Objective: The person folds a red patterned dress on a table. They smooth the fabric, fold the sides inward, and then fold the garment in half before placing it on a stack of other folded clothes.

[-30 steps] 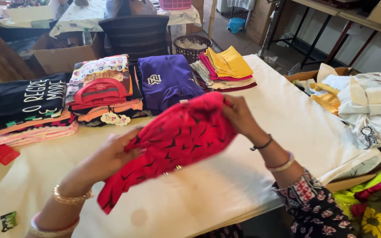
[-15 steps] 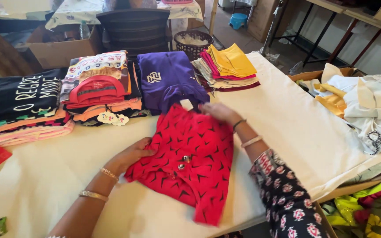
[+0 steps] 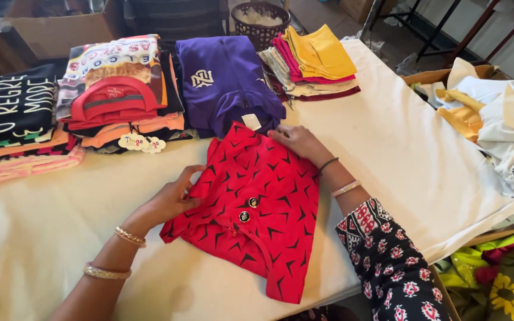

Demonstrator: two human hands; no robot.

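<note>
Cream-covered counter (image 3: 411, 154), cluttered along its far edge.

Item: red garment (image 3: 251, 208) with black arrow marks and two dark buttons, lying flat at the counter's near middle, its lower hem over the front edge. One second ago it was held bunched in the air between both hands; half a second ago it was already down but narrower; now it is spread wider.

Left hand (image 3: 176, 196): at the garment's left edge, fingers curled on a fold of the cloth, thumb on top. Right hand (image 3: 295, 142): flat on the top right corner, fingers stretched out and pressing, gripping nothing.

Behind, touching the red garment's top: folded purple garment (image 3: 227, 77). To its left, a stack with a red top (image 3: 114, 98) and a black printed shirt (image 3: 10, 107); to its right, a yellow and pink folded stack (image 3: 316, 56).

Hard to make out: wicker basket (image 3: 260, 18) cut by the top edge; pale clothes (image 3: 501, 119) at right run out of view; the garment's underside is hidden.
</note>
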